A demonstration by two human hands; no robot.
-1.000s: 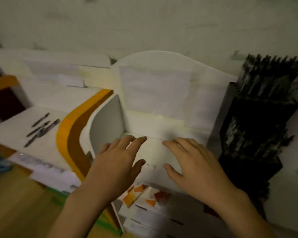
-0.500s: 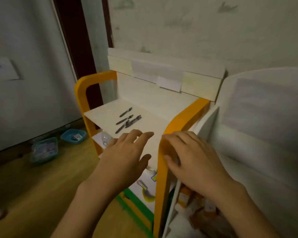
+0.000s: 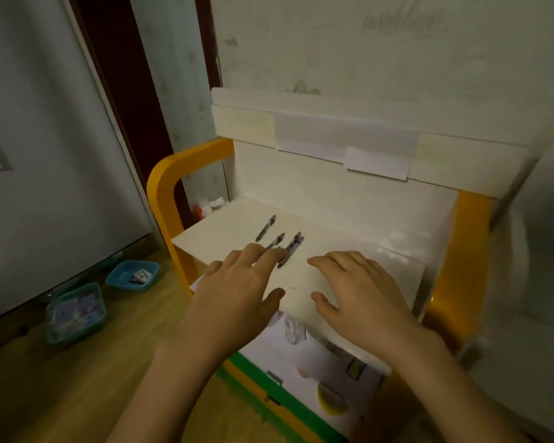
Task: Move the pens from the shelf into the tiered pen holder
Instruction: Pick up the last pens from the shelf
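Several dark pens (image 3: 290, 247) lie side by side on the white shelf board (image 3: 349, 251) of an orange-framed rack (image 3: 160, 193). My left hand (image 3: 237, 292) hovers over the board's front with fingers straight, its fingertips reaching the near ends of the pens and covering them. My right hand (image 3: 355, 289) is spread flat over the board to the right of the pens and holds nothing. The tiered pen holder is out of view.
A white rounded unit (image 3: 544, 251) stands at the right edge. Below the board lie papers and a bottle (image 3: 293, 330). On the wooden floor at left sit two blue baskets (image 3: 131, 276) (image 3: 76, 311) beside a grey door.
The view has swung left, from the black tiered holder to the orange rack. Both hands came forward over the shelf board; the left fingertips now reach the pens.
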